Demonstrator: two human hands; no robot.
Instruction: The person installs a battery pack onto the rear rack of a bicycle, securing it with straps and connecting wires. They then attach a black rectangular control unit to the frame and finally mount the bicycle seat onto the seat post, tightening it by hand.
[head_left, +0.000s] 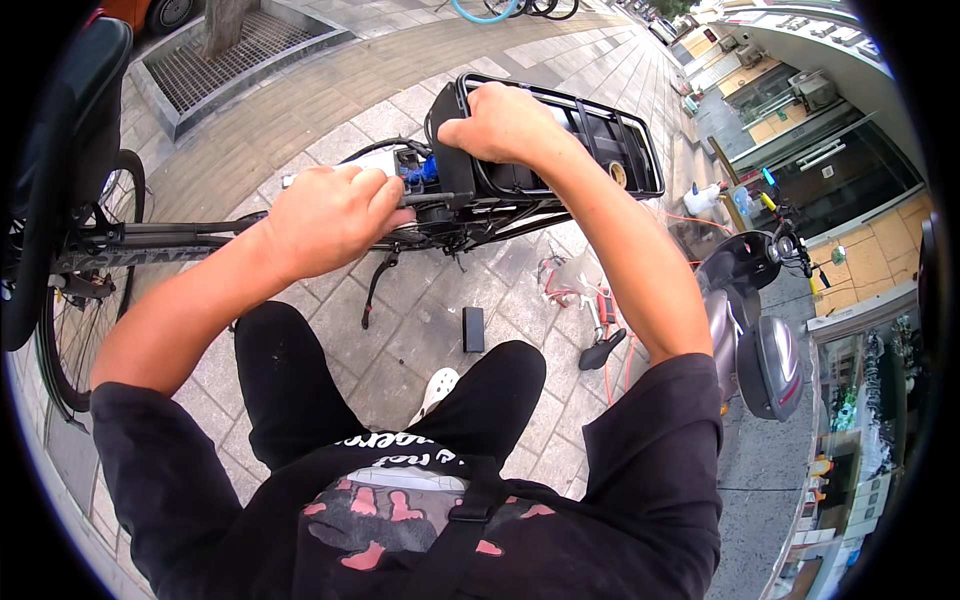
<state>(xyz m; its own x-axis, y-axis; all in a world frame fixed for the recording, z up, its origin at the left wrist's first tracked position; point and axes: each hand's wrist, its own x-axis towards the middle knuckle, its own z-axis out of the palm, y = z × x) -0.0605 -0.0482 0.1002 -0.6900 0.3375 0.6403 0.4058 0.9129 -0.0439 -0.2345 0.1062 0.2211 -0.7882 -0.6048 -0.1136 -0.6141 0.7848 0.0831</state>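
Note:
A dark bicycle frame (160, 245) stretches across in front of me. At its rear sits a black metal rack basket (640, 150). My right hand (500, 125) is closed over the basket's near-left end, at the edge of a black panel (452, 165). Lower and to the left, my left hand (325, 220) has its fingers curled in a fist beside a white casing (375, 162) and a bright blue part (425, 170). A dark bar (445, 200) runs right from that fist; whether the fingers grip it is hidden.
A small black box (473, 330) lies on the paving near my foot. The kickstand (375, 290) juts downward. Red-handled tools and a black-ended piece (603, 350) lie right, beside orange cable. A scooter (745, 330) stands farther right. A tape roll (617, 176) sits in the basket.

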